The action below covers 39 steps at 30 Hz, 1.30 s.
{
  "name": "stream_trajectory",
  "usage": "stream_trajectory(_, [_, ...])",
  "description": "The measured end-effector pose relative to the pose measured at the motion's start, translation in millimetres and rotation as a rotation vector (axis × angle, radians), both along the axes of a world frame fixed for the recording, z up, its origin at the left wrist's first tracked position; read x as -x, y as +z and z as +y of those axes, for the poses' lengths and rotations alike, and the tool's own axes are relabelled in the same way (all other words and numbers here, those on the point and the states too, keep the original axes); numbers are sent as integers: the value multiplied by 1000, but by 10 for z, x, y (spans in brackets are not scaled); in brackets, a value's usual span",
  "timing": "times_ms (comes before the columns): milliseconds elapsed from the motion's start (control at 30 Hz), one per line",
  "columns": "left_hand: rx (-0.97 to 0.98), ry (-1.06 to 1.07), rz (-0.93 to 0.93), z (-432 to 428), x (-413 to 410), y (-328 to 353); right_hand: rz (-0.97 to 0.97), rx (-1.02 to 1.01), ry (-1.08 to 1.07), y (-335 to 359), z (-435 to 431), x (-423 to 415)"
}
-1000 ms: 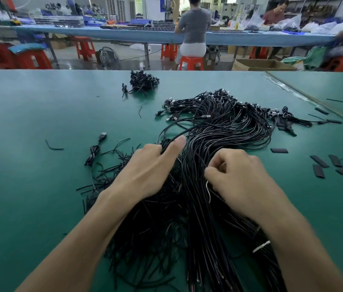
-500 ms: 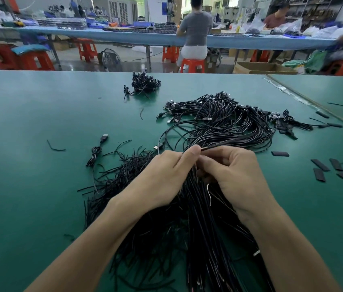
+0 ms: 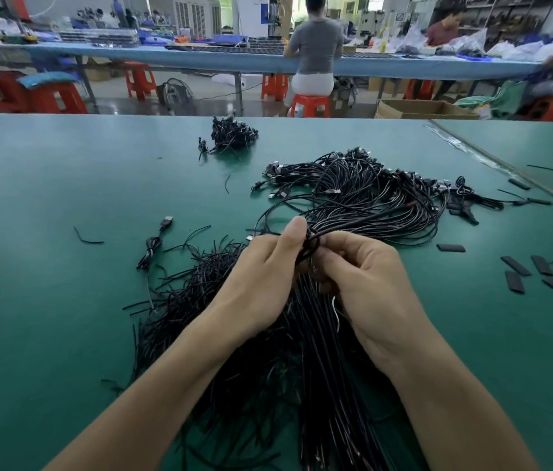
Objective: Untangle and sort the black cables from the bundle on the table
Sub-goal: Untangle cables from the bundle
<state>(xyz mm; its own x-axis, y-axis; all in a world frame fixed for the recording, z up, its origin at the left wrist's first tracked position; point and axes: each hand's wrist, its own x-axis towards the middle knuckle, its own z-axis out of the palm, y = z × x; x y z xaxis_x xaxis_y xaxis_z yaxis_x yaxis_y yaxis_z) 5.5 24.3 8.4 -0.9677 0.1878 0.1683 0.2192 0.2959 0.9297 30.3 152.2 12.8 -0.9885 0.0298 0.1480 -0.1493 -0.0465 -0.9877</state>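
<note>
Cables in a black bundle (image 3: 305, 362) lie on the green table (image 3: 47, 317). They run from the near edge between your forearms out to a fan of loops and plugs (image 3: 353, 188) on the far right. Your left hand (image 3: 261, 277) and right hand (image 3: 366, 280) meet above the middle of the bundle. Both have their fingers curled and pinch a few strands (image 3: 312, 243) lifted from the heap, with your left thumb upright against them. How many strands you hold is hard to tell, since your fingers hide them. Left of the bundle, a single cable (image 3: 152, 246) with a USB plug lies apart. A small heap (image 3: 230, 134) of cables sits at the far middle, and flat black strips (image 3: 519, 270) are scattered on the right.
</note>
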Motion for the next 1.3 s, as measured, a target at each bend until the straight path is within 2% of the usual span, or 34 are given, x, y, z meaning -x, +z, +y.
stream_trajectory(133, [-151, 25, 27, 0, 7, 15, -13, -181, 24, 47, 4, -53])
stream_trajectory(233, [-18, 106, 128, -22, 40, 3, 27, -382, -30, 58, 4, -85])
stream_trajectory(300, [76, 147, 154, -28, 55, 0, 151, -477, -120, 78, -20, -111])
stream_trajectory(367, [120, 144, 111, -41, 68, -10, 327, -557, -194, 115, -44, -141])
stream_trajectory(467, [51, 20, -25, -56, 46, -17, 577, -763, -153, 152, -44, -151])
stream_trajectory(567, [-11, -102, -186, -53, 6, -6, 701, -832, -151, 150, 27, -119])
stream_trajectory(700, [-110, -238, -392, -28, -32, 7, 568, -677, -151, 167, 129, -86])
stream_trajectory(833, [-32, -399, -321, -67, -56, 25, 407, -513, -79, 168, 204, -51])
stream_trajectory(900, [105, -403, -198, -69, -64, 22, 378, -550, -67, 163, 229, -43])
stream_trajectory(1000, [272, -388, -67, -52, -59, -20, 361, -717, -9, 157, 255, -48])
stream_trajectory(1133, [336, -366, -57, -63, -48, -27, 340, -837, 54, 170, 288, -56])
stream_trajectory(1300, [358, -322, -81, -48, -30, -41, 356, -854, 22, 167, 279, -66])
